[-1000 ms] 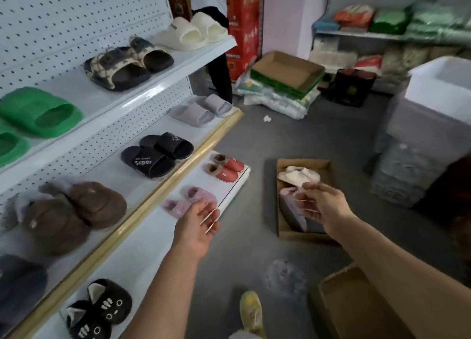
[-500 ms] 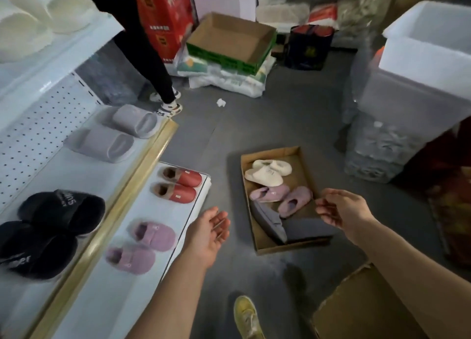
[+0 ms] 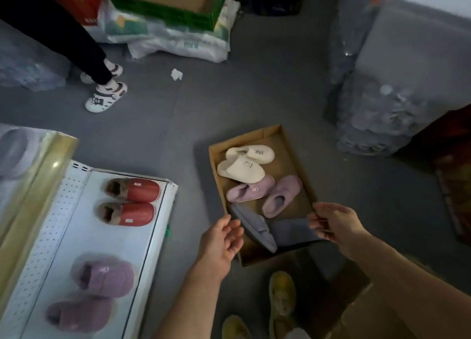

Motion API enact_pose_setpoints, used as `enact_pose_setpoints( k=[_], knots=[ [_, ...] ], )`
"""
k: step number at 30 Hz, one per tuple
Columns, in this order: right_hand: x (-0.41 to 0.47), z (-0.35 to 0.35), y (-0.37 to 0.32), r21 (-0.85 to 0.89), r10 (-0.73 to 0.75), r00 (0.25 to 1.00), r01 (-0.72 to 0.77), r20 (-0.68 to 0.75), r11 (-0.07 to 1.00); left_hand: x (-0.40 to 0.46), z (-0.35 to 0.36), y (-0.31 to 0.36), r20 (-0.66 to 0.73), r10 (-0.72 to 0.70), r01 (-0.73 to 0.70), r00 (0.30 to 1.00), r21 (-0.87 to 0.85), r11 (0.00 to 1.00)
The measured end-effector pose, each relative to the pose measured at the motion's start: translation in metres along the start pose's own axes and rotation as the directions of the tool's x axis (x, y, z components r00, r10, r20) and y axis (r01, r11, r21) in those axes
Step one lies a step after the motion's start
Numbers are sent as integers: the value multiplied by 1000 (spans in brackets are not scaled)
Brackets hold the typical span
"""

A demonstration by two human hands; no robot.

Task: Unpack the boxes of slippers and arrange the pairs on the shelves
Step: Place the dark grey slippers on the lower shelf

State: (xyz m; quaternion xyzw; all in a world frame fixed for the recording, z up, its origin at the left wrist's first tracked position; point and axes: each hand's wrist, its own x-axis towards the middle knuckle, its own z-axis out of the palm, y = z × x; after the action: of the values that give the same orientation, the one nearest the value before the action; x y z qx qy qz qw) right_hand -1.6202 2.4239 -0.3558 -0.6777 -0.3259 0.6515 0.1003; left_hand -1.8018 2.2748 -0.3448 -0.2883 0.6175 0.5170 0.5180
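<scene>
Nearest the camera, a yellow shoe (image 3: 282,296) stands on the grey floor (image 3: 254,96) beside an open brown carton (image 3: 377,318) at the lower right; to the left, on the white bottom shelf (image 3: 142,249), a fluffy purple pair (image 3: 102,275) lies close by, with a red pair (image 3: 132,202) just beyond it, both pairs side by side with toes pointing right. The left hand (image 3: 221,239) hangs over the near left edge of the shallow cardboard box (image 3: 280,139) on the floor, palm up, fingers loosely spread, holding nothing; the right hand (image 3: 334,224) reaches over the box's right rim, fingers curled and slightly parted, also empty. Inside the box, grey slippers (image 3: 257,226) lie nearest, one tipped on its side and partly under the hands; a lilac pair (image 3: 265,193) sits in the middle; a cream pair (image 3: 244,162) lies at the far end. Farther off, a crumpled paper scrap (image 3: 176,74) lies on the floor; another person's feet in white sandals (image 3: 105,96) stand at the upper left; a green-sided box (image 3: 165,9) rests on white sacks at the back.
</scene>
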Motion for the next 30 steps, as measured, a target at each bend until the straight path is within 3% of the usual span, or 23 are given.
enact_pose_setpoints(
  k=[7, 13, 15, 19, 22, 24, 27, 30],
  knots=[
    [131, 17, 71, -126, 112, 993, -116, -41, 985, 143, 20, -39, -35, -124, 127, 992, 120, 985],
    [224, 42, 148, -366, 170, 985, -162, -10, 917, 248, 11, -75, -88, -180, 196, 980, 234, 952],
    [244, 57, 168, -483, 184, 981, -129, 68, 866, 275, 10, -85, -96, -182, 201, 979, 272, 941],
    [284, 91, 198, -686, 89, 976, 73, 198, 724, 324, 7, -96, -111, -122, 156, 986, 392, 906],
    [307, 120, 210, -624, -30, 952, 223, 304, 749, 357, 1, -103, -107, -95, 133, 990, 441, 888],
    [321, 137, 213, -634, -103, 922, 334, 373, 698, 374, -5, -107, -115, -85, 130, 990, 469, 874],
    [340, 150, 214, -754, 6, 874, 415, 485, 510, 390, -13, -113, -111, -87, 128, 990, 444, 887],
    [342, 148, 210, -787, 145, 842, 406, 520, 465, 392, -17, -117, -99, -115, 144, 988, 365, 920]
  ],
)
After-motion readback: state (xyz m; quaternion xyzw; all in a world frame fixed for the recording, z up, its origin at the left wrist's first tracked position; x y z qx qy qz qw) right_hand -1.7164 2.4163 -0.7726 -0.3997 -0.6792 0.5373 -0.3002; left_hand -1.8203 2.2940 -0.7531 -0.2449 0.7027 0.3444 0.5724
